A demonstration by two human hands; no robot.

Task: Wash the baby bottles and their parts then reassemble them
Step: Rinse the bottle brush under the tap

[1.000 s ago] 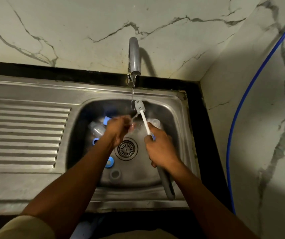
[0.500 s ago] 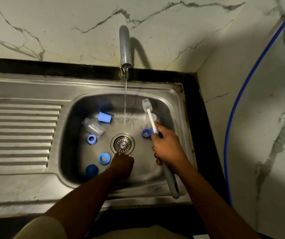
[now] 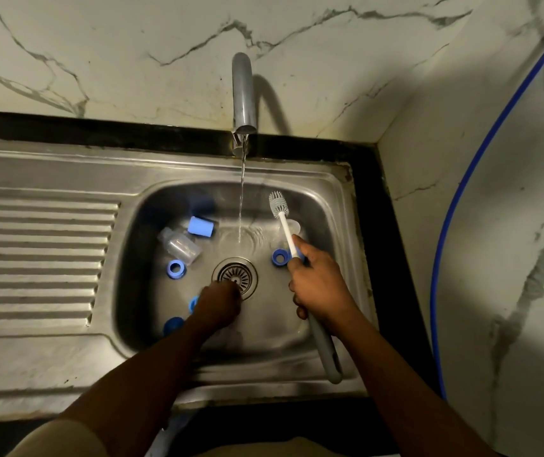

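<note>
My right hand (image 3: 318, 285) grips the bottle brush (image 3: 284, 225) by its grey handle, with the bristle head raised to the right of the water stream. My left hand (image 3: 219, 301) is down on the sink floor beside the drain (image 3: 236, 275), fingers curled downward and partly covering a blue ring (image 3: 192, 303); what it holds is hidden. A clear bottle (image 3: 180, 246) lies on its side at the basin's left with a light blue cap (image 3: 201, 226) behind it. Two more blue rings (image 3: 176, 268) (image 3: 279, 257) and a dark blue cap (image 3: 172, 325) lie loose.
The tap (image 3: 243, 94) runs a thin stream into the steel sink (image 3: 330, 192). A ribbed draining board (image 3: 33, 258) extends left. A blue hose (image 3: 461, 192) runs down the marble wall on the right. A pale clear part (image 3: 295, 227) lies behind the brush shaft.
Both hands were up under the tap a second ago. My left hand dropped to the sink floor and has since shifted left onto the blue ring. The brush has stayed raised.
</note>
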